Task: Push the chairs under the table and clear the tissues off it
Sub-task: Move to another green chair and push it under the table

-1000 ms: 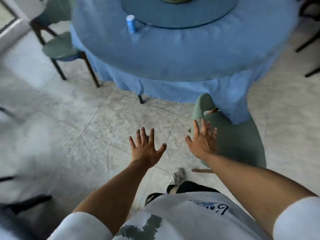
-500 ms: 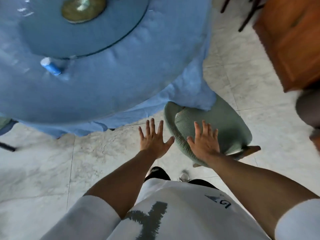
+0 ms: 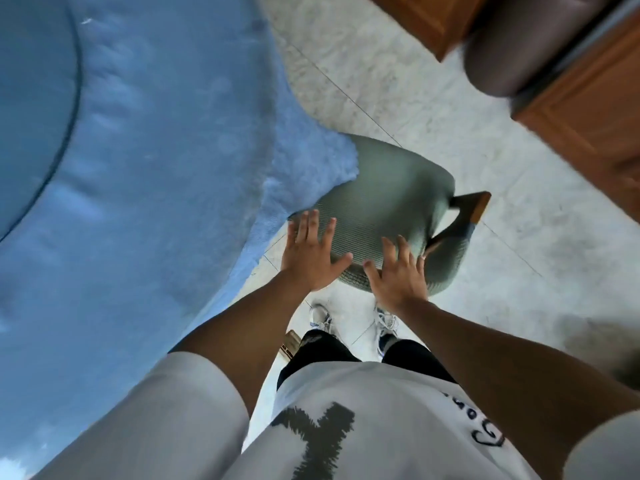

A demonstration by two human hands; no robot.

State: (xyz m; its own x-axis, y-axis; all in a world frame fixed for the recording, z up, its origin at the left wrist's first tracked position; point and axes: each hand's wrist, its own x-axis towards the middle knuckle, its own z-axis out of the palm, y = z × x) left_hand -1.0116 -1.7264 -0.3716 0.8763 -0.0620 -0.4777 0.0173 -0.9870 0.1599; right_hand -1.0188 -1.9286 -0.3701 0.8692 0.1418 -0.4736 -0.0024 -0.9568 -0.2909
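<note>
Left hand (image 3: pixel 310 252) now joins right hand (image 3: pixel 398 273) flat on chair (image 3: pixel 381 192) backrest, fingers (image 3: pixel 313 221) straight, spread.

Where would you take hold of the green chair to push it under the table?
Probably the curved backrest top of the green chair, from behind: its seat already points under the blue tablecloth. The left hand and right hand lie flat there.
</note>
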